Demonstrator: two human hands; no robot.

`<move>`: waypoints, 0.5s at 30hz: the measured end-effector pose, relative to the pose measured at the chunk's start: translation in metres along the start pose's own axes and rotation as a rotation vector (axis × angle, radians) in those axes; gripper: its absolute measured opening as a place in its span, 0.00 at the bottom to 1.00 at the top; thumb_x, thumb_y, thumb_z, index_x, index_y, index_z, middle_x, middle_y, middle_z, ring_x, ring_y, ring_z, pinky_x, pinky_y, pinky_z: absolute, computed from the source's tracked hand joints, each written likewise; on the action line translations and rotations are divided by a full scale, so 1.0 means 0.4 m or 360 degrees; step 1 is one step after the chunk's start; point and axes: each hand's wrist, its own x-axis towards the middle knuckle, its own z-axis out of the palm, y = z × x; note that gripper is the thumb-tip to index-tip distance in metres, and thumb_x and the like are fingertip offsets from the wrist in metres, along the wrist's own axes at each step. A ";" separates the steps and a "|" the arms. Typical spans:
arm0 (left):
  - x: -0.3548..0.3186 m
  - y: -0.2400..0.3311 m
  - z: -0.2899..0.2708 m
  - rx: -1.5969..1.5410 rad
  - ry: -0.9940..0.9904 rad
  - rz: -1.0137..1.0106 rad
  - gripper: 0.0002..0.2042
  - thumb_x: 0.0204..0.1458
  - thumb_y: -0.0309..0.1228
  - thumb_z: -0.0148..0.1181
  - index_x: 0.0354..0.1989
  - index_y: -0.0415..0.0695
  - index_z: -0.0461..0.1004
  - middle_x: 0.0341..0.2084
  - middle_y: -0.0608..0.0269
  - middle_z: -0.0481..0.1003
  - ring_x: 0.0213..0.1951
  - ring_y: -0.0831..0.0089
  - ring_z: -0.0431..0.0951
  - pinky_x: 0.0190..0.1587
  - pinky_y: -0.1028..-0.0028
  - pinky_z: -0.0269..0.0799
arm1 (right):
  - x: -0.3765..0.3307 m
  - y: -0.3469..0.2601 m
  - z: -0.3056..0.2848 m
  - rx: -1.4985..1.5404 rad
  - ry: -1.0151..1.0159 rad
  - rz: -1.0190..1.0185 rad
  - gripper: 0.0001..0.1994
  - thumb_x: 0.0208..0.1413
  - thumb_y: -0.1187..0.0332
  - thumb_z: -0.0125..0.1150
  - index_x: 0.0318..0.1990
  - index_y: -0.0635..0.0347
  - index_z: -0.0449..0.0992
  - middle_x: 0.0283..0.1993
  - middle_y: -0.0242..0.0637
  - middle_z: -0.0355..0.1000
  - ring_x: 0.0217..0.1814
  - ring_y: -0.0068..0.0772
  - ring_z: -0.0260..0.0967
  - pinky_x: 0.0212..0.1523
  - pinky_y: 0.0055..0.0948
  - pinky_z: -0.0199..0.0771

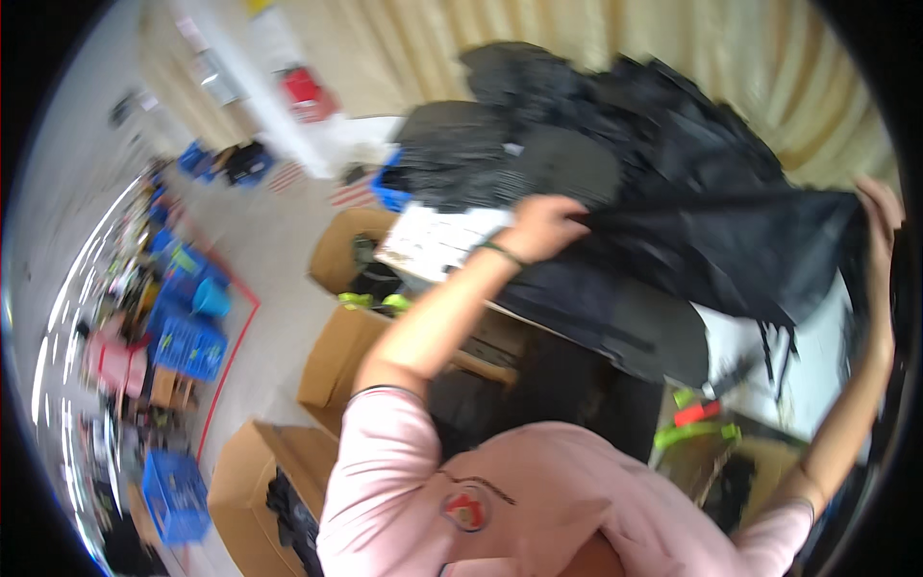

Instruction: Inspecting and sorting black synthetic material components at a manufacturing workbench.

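A sheet of black fabric point(721, 245) is stretched between my two hands above the white table point(437, 236); its exact kind cannot be made out. My left hand point(546, 228) is closed on its left end, a dark band round the wrist. At the far right, my right hand point(880, 210) grips the opposite corner, slightly blurred. Thin black straps point(774, 356) hang below the fabric. Beneath it, a dark grey rounded panel point(659, 332) lies at the table's near edge. Behind are stacks of dark grey panels point(452, 154) and a heap of black fabric pieces point(673, 125).
Open cardboard boxes point(245, 471) with dark pieces inside stand to my left. A red tool with bright green parts point(697, 413) lies near my right forearm. Blue crates point(187, 346) line the floor farther left, beyond a red floor line. A beige curtain point(615, 29) hangs behind the table.
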 end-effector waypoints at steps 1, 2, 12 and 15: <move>-0.012 -0.007 -0.027 0.0086 0.0038 -0.0162 0.12 0.45 0.33 0.66 0.38 0.43 0.80 0.34 0.54 0.79 0.38 0.60 0.80 0.41 0.68 0.75 | -0.068 0.046 0.022 -0.0013 -0.0057 0.0299 0.06 0.53 0.78 0.55 0.37 0.67 0.76 0.36 0.38 0.72 0.42 0.33 0.70 0.46 0.24 0.66; -0.058 -0.048 -0.082 0.0205 0.0092 -0.0250 0.10 0.46 0.30 0.65 0.37 0.43 0.80 0.33 0.54 0.80 0.37 0.60 0.81 0.40 0.68 0.75 | -0.117 0.094 0.084 0.0149 -0.0303 0.0440 0.07 0.59 0.75 0.53 0.40 0.67 0.77 0.41 0.37 0.74 0.47 0.28 0.70 0.50 0.20 0.65; -0.252 -0.249 -0.097 0.0122 0.0486 -0.0536 0.18 0.45 0.12 0.48 0.42 0.42 0.79 0.40 0.57 0.80 0.47 0.67 0.78 0.54 0.72 0.68 | -0.585 -0.008 0.230 0.0764 -0.0614 0.1044 0.08 0.51 0.78 0.61 0.36 0.55 0.82 0.38 0.33 0.73 0.47 0.31 0.69 0.51 0.28 0.69; -0.344 -0.279 -0.051 0.0042 0.0416 -0.0655 0.20 0.43 0.11 0.47 0.42 0.42 0.78 0.43 0.57 0.79 0.50 0.66 0.77 0.57 0.71 0.67 | -0.698 -0.090 0.250 0.0689 -0.0737 0.1038 0.09 0.47 0.79 0.63 0.35 0.53 0.82 0.39 0.33 0.73 0.46 0.35 0.68 0.48 0.30 0.69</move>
